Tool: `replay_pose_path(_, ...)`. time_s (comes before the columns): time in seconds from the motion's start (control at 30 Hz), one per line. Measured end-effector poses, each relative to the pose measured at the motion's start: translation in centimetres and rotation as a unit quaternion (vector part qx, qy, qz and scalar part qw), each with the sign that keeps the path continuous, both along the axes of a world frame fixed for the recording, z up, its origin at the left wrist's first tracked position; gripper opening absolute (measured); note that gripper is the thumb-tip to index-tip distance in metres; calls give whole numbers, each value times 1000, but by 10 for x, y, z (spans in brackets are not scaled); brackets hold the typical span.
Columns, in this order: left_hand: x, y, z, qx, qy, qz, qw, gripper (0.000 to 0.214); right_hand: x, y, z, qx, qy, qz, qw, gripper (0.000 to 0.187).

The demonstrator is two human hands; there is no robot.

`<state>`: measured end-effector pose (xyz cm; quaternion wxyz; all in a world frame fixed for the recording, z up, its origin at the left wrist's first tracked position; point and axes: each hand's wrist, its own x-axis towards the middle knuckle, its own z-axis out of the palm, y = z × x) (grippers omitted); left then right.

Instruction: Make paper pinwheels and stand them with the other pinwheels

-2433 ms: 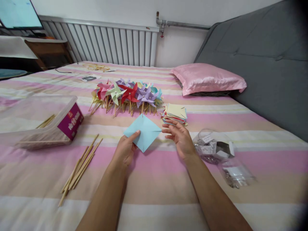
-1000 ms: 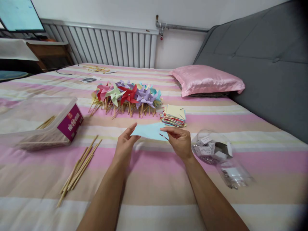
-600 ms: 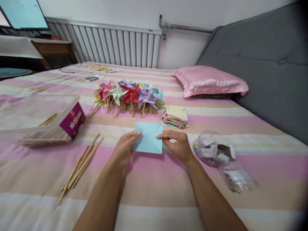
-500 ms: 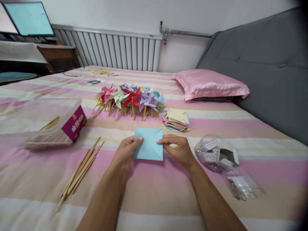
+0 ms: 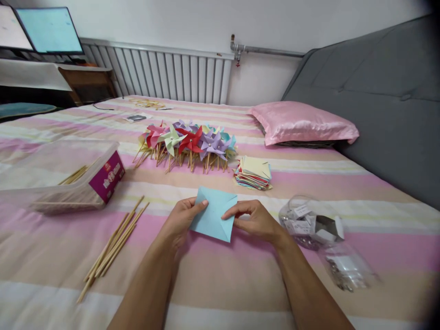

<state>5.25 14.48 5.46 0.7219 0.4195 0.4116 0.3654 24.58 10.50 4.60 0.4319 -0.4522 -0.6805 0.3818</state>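
Over the middle of a pink, beige and white striped bedspread [image 5: 223,298], a light-blue square of paper [image 5: 215,216] is held up, slightly turned, between both hands. From my remote post I log the left hand [image 5: 180,222] clamped on its left edge: thumb flat on the face, other fingers mostly hidden behind. The right hand [image 5: 257,221] pinches the right edge, index finger on top, thumb apparently beneath. Gripping opposite edges probably keeps the thin sheet flat and leaves its centre uncovered. Thin diagonal lines run in from the right-hand corners; cuts or creases, I cannot tell.

Just beyond, a stack of cream, red and blue paper squares [image 5: 253,172] sits near the right hand, I judge for easy reach. Loose tan wooden sticks [image 5: 115,247] lie left of the left forearm, beside a clear plastic box with a purple label [image 5: 109,176]. Right side: a round clear plastic tub [image 5: 285,217] and a clear plastic bag [image 5: 360,268]. Multicoloured paper pinwheels [image 5: 190,140] are grouped farther back, presumably clear of the working hands.
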Motion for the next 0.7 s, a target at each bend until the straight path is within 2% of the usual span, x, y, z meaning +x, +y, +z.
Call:
replay_pose_path(0.27,6,-1,-1,17,8,-1,1000,22,6,-3,1,-39,52,22,998,10)
replay_pose_path(0.5,6,-2,-2,20,21,-13,999,24,2,0,-2,-59,74,-12,995,17)
replay_pose_path(0.7,7,-3,-1,20,17,-34,999,25,-1,3,-7,-74,45,-15,996,24)
